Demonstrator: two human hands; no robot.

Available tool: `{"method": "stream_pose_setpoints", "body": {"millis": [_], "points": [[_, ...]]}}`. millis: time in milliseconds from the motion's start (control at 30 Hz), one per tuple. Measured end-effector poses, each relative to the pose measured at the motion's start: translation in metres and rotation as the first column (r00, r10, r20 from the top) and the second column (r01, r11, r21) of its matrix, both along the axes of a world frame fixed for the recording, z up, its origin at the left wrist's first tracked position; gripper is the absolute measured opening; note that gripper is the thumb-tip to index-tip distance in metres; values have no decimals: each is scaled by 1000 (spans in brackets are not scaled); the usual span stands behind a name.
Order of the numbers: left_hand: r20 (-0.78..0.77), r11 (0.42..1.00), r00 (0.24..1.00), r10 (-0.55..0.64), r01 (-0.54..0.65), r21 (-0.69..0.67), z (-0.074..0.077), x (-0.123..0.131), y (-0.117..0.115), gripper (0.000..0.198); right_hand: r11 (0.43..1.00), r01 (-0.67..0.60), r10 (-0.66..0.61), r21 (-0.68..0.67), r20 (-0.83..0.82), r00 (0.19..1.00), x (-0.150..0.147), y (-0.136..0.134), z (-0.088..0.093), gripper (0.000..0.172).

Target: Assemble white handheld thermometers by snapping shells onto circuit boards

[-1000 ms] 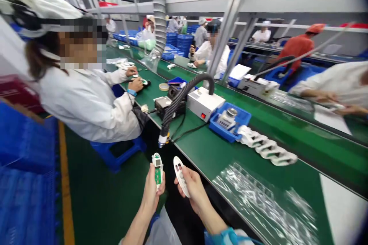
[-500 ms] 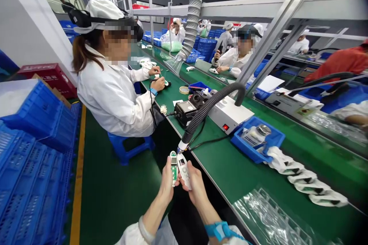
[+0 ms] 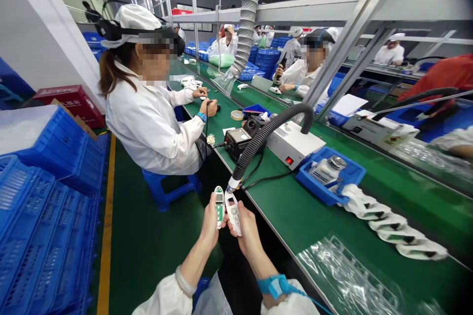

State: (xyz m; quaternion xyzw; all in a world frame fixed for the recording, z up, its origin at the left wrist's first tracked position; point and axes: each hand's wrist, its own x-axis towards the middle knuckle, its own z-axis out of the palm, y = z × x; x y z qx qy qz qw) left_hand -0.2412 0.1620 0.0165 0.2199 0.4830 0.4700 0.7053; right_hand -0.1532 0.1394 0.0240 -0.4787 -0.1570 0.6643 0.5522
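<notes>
My left hand (image 3: 210,219) is closed round a white half-shell with a green circuit board (image 3: 219,206) in it; a small grey screen sits at its upper end. In my right hand (image 3: 248,229) is a white remote-control cover (image 3: 232,212) with a dark window and round buttons. The two parts stand side by side, tilted up, just off the bench edge. Right above the cover's top end is the nozzle (image 3: 232,184) of a ribbed black hose (image 3: 264,135); whether they touch I cannot tell. A blue strap (image 3: 275,285) circles my right wrist.
On the green bench (image 3: 281,226) stand a white box with a red switch (image 3: 295,140), a black device (image 3: 240,140) and a blue bin (image 3: 332,177). White shells (image 3: 391,224) and clear plastic trays (image 3: 343,270) lie to the right. A co-worker (image 3: 144,113) sits at left beside stacked blue crates (image 3: 33,236).
Both hands, with the board half and the cover, have risen slightly in view, and the cover's top now lies closer under the nozzle. The co-worker's hands at left have shifted.
</notes>
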Motion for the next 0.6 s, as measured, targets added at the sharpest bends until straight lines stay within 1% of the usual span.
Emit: {"method": "stream_pose_setpoints", "body": {"millis": [67,133,233,400,500,600], "points": [[25,1000,999,-24,23,9,-1,7,1,60,1000,22,-22,7,-60,998,10,-11,3,58],[58,1000,998,-26,26,0,-1,9,-3,57,999,33,-31,12,-124,992,19,-25,8,55],[114,999,993,-31,34,-26,3,8,-19,53,998,57,-59,-16,-193,979,29,-53,18,50],[195,995,977,-87,93,-24,20,7,-53,50,996,69,-83,-56,-303,949,44,-95,33,49],[232,991,965,-123,134,-31,32,10,-64,49,994,81,-102,-75,-341,934,49,-109,35,46],[231,986,962,-147,161,-45,42,13,-69,45,991,110,-128,-71,-354,927,52,-117,34,43]]}}
